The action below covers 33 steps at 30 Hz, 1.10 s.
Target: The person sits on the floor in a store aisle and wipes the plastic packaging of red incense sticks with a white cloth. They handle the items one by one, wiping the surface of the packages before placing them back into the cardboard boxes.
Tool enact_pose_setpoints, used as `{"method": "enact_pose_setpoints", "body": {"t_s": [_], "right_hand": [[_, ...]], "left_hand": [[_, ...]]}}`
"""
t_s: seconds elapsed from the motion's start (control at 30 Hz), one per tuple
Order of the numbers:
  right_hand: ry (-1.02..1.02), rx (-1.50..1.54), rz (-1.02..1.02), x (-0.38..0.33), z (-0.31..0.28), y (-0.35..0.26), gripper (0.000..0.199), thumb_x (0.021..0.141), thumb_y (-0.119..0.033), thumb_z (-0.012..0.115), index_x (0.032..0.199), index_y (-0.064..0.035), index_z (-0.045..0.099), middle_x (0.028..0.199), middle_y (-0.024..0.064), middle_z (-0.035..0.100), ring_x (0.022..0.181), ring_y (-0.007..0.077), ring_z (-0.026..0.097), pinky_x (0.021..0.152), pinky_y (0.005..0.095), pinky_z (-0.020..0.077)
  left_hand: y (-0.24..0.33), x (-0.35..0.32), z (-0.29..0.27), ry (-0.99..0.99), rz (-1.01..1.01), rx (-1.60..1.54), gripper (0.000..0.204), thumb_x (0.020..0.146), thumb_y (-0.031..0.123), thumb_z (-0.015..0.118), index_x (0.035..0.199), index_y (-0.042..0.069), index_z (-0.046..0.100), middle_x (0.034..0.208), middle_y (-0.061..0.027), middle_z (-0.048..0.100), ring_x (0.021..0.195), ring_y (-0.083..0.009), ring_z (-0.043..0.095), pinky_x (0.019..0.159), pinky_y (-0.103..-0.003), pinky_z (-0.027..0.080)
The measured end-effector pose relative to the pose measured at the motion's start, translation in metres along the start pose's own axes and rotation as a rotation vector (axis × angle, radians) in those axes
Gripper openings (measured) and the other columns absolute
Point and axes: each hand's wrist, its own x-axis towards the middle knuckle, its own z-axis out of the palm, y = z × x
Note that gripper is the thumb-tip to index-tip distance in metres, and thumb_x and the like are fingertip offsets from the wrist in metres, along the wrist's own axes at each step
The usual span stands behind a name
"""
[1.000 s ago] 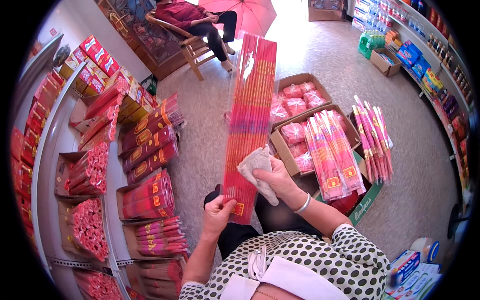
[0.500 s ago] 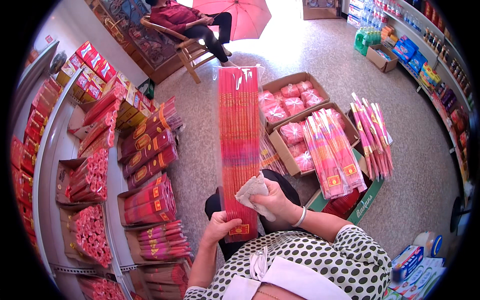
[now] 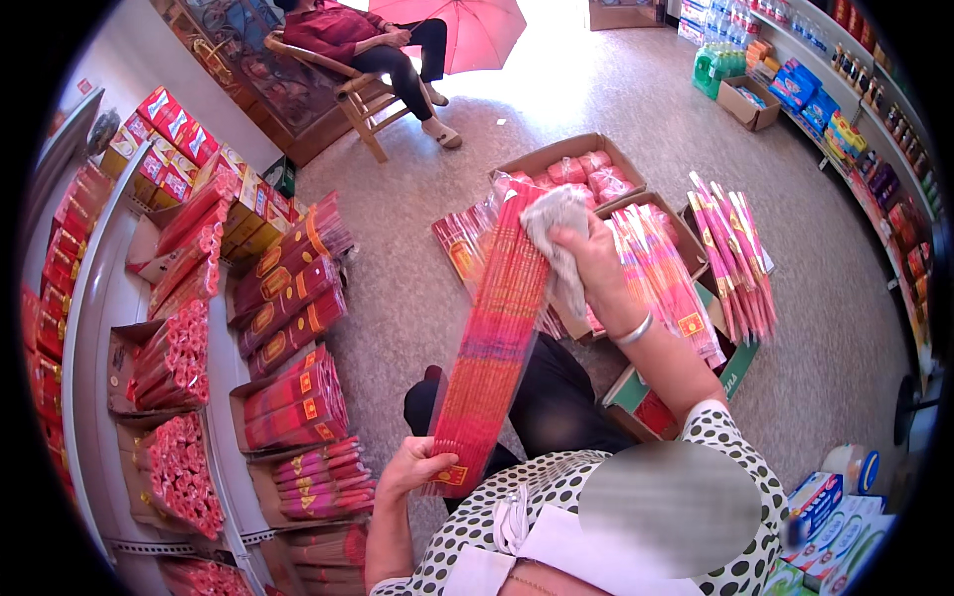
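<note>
A long clear packet of red incense sticks (image 3: 490, 348) slants up and to the right in front of me. My left hand (image 3: 412, 467) is closed on its lower end, thumb on top beside a small yellow label. Near the packet's far end, my right hand (image 3: 598, 263) grips a crumpled greyish-white cloth (image 3: 558, 226) that lies against the plastic. Several similar packets lie on open cardboard boxes (image 3: 636, 194) just beyond and to the right. Part of another red packet (image 3: 462, 248) shows behind the one I hold.
To my left, a shelf (image 3: 234, 497) holds boxes of red incense bundles (image 3: 179, 353). A person (image 3: 397, 60) sits on a wooden chair (image 3: 368, 119) beside a pink umbrella (image 3: 462, 35). Stocked shelves (image 3: 865, 94) curve along the right. Flat packages (image 3: 835, 531) stand at lower right.
My right hand and the cloth have moved from the packet's lower part up to its far end. The packet has tilted to the right. My left hand keeps its hold.
</note>
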Motion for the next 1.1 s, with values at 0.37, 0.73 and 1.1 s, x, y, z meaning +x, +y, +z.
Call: {"method": "enact_pose_setpoints", "body": {"t_s": [0.37, 0.73, 1.1], "right_hand": [[-0.057, 0.110, 0.274, -0.063, 0.026, 0.048, 0.037, 0.073, -0.002, 0.064, 0.108, -0.0007, 0.052, 0.094, 0.0050, 0.060, 0.084, 0.0132, 0.058, 0.075, 0.0263, 0.0471], [0.109, 0.294, 0.272, -0.009, -0.021, 0.063, 0.029, 0.079, -0.005, 0.056, 0.108, -0.0009, 0.052, 0.094, 0.0093, 0.060, 0.085, 0.0212, 0.061, 0.075, 0.0325, 0.0519], [0.072, -0.081, 0.441, -0.075, -0.021, 0.124, 0.025, 0.082, -0.010, 0.054, 0.105, 0.0004, 0.053, 0.092, 0.0106, 0.061, 0.079, 0.0205, 0.061, 0.073, 0.0330, 0.0516]], "left_hand": [[0.007, 0.001, -0.002, 0.037, 0.025, -0.125, 0.013, 0.079, 0.007, 0.063, 0.090, -0.001, 0.065, 0.078, 0.0008, 0.064, 0.070, -0.0045, 0.055, 0.062, -0.022, 0.047], [-0.031, -0.046, -0.012, -0.071, -0.043, -0.337, 0.021, 0.077, 0.007, 0.064, 0.095, -0.003, 0.064, 0.085, -0.0019, 0.065, 0.076, -0.0074, 0.057, 0.070, -0.024, 0.047], [-0.104, -0.063, -0.018, 0.548, 0.001, -1.046, 0.021, 0.076, 0.000, 0.062, 0.097, 0.000, 0.063, 0.089, -0.0094, 0.066, 0.079, -0.0170, 0.065, 0.075, -0.033, 0.053]]}}
